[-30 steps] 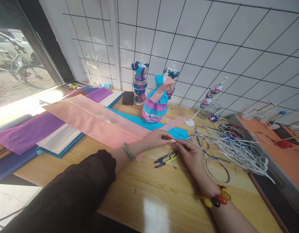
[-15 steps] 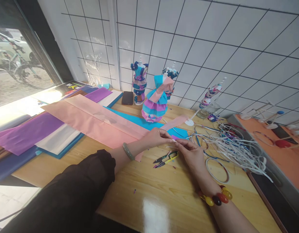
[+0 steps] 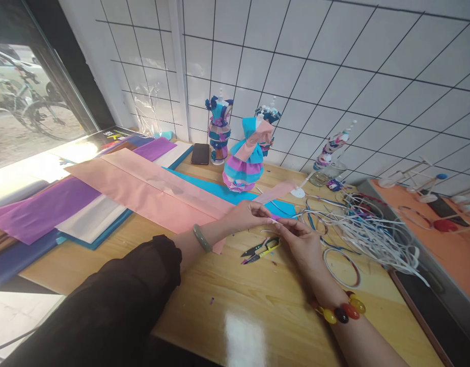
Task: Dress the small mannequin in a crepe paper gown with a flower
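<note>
My left hand (image 3: 253, 214) and my right hand (image 3: 299, 239) meet above the table, thumbs and fingertips pinched together. Between them is a small pale strip (image 3: 273, 220), mostly hidden by the fingers. A bit of purple paper (image 3: 275, 217) shows just behind the fingertips. Below the hands, thread snips (image 3: 271, 247) with a yellow handle lie on the wood. Pink paper (image 3: 154, 193) spreads out left of my left hand, over blue paper (image 3: 196, 182). Beyond the hands stands a small dress form in a blue, pink and purple paper dress (image 3: 244, 168).
Another dressed form (image 3: 219, 127) and a phone (image 3: 200, 154) stand and lie by the wall. A tilted form (image 3: 332, 148) leans near a glass jar (image 3: 322, 176). Tangled white cords (image 3: 380, 234) and a ring (image 3: 341, 268) are at right. Purple paper (image 3: 47, 209) lies left.
The fingertips have shifted very slightly around the small pale strip. Both hands stay together in the same place, and everything else on the table looks unmoved.
</note>
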`<state>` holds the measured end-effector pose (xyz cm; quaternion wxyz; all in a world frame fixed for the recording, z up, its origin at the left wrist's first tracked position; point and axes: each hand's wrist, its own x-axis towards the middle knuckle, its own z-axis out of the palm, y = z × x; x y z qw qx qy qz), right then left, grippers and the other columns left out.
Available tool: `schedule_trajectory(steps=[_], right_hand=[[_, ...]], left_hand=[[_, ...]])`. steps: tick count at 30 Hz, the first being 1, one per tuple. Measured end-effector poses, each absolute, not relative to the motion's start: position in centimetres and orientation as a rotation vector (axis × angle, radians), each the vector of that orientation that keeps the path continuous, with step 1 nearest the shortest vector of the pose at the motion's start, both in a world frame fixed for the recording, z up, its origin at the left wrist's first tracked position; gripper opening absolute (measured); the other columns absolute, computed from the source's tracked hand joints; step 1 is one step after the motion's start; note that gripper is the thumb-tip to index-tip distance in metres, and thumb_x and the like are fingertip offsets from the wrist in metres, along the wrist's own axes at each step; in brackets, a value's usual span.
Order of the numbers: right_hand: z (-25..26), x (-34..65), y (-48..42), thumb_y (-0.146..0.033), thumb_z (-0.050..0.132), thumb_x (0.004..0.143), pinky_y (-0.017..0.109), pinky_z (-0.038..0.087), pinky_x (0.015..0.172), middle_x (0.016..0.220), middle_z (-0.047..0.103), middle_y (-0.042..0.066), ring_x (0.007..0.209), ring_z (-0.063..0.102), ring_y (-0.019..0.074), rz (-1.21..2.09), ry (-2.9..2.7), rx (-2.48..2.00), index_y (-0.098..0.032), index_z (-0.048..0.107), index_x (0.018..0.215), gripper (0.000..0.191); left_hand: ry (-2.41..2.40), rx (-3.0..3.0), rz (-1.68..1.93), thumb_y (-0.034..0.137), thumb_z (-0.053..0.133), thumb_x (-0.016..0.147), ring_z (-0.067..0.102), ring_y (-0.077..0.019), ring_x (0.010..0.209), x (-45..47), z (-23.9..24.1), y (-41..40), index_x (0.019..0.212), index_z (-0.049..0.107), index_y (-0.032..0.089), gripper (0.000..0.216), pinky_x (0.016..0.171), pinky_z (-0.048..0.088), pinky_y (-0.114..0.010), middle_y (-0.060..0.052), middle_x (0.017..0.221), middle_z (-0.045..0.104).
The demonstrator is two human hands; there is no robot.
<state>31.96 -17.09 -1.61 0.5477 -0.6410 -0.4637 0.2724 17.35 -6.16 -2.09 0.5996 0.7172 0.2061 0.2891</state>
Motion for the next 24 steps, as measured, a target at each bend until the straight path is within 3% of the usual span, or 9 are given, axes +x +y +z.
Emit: schedule_trajectory(steps=[8,15,18,24], right_hand=[[-2.21,32.22,-16.87,-0.041,0.073,0.067,0.031,0.051,0.064,0.075,0.067,0.003,0.066,0.061,0.0161,0.669,-1.105,-1.483,-0.018,0.067,0.092,0.034],[-2.48,32.30,-16.79,-0.038,0.074,0.067,0.030,0.051,0.066,0.080,0.065,0.002,0.068,0.060,0.0147,0.719,-1.098,-1.416,-0.021,0.063,0.099,0.038],[-2.52,32.33,-16.75,-0.036,0.075,0.067,0.030,0.051,0.065,0.079,0.064,0.001,0.067,0.060,0.0136,0.740,-1.089,-1.394,-0.022,0.062,0.100,0.039],[-2.48,32.29,-16.70,-0.037,0.076,0.065,0.031,0.052,0.065,0.078,0.064,0.001,0.066,0.061,0.0144,0.794,-1.090,-1.351,-0.024,0.061,0.103,0.043]], left_hand=[[0.431,1.654,0.664,0.039,0.070,0.069,0.059,-0.0129,0.079,17.35,-2.43,-6.08,0.098,0.061,0.014,0.039,0.071,0.047,-0.026,-0.004,0.083,0.063],[0.397,1.515,0.652,0.033,0.076,0.063,0.059,-0.0155,0.090,17.48,-2.30,-6.18,0.099,0.054,0.014,0.047,0.082,0.046,-0.032,-0.006,0.090,0.060],[0.413,1.475,0.604,0.035,0.078,0.061,0.060,-0.0160,0.088,17.35,-2.19,-6.10,0.104,0.050,0.016,0.055,0.078,0.047,-0.032,-0.006,0.092,0.060],[0.350,1.526,0.587,0.039,0.076,0.061,0.057,-0.0099,0.071,17.02,-1.92,-5.90,0.103,0.051,0.017,0.054,0.066,0.045,-0.025,0.001,0.077,0.057]])
